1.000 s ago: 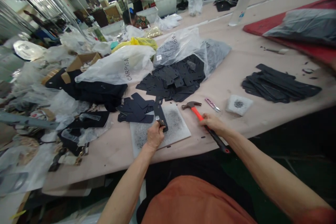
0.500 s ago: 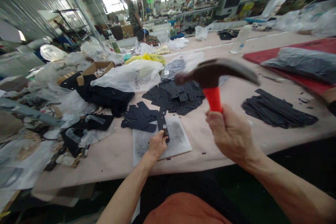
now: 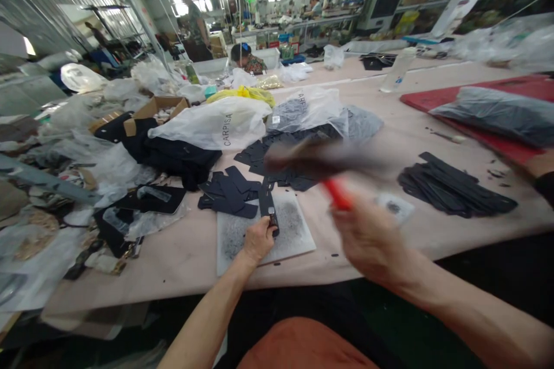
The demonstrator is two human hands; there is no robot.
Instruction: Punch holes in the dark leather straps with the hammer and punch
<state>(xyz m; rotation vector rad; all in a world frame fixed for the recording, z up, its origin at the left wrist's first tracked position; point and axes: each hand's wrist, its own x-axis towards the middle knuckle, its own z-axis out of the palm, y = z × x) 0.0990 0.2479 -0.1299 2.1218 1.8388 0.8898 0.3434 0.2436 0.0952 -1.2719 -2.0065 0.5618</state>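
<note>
My right hand is wrapped round the red handle of a claw hammer, raised in the air and smeared by motion. My left hand pinches a short dark punch with a bright metal top. The punch stands over a black strip that lies on a white board marked with dark specks. Left of the strip, several loose black pieces overlap the board's upper edge. Behind the hammer lies a larger heap of black pieces, partly hidden.
A stack of black strips lies to the right, near a small white sheet with dark bits. Plastic bags and dark fabric crowd the left. A clear bottle stands further back. Other people are in the background.
The hammer has come down and its head now blurs in front of the heap. My left hand stays in place with the punch. A person in the background has shifted left.
</note>
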